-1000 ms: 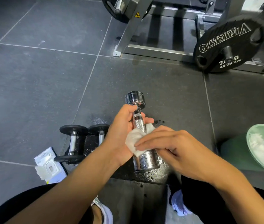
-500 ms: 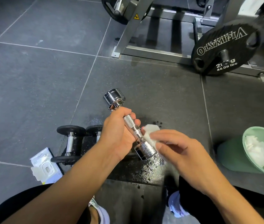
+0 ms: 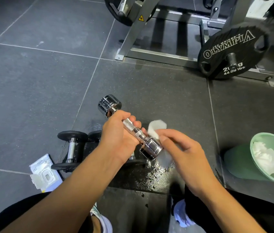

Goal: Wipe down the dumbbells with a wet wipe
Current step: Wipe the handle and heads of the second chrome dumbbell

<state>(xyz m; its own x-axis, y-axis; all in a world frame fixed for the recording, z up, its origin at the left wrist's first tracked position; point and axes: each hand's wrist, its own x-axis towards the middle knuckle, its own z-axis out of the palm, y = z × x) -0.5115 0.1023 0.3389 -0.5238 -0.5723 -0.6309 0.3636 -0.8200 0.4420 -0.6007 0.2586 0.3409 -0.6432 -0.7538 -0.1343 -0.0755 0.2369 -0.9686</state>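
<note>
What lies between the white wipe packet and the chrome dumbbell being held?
Two black dumbbells on the floor, one partly behind the left hand; head view.

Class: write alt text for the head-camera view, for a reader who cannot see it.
A left hand grips a chrome dumbbell by its handle while the right hand holds a white wet wipe against its near end. Black dumbbells, a wipes pack and a green bin sit nearby.

Chrome dumbbell (image 3: pixel 110 105) mirror-glossy, grip knurled; wet wipe (image 3: pixel 156 127) soft white cloth; floor (image 3: pixel 32 89) matt speckled.
</note>
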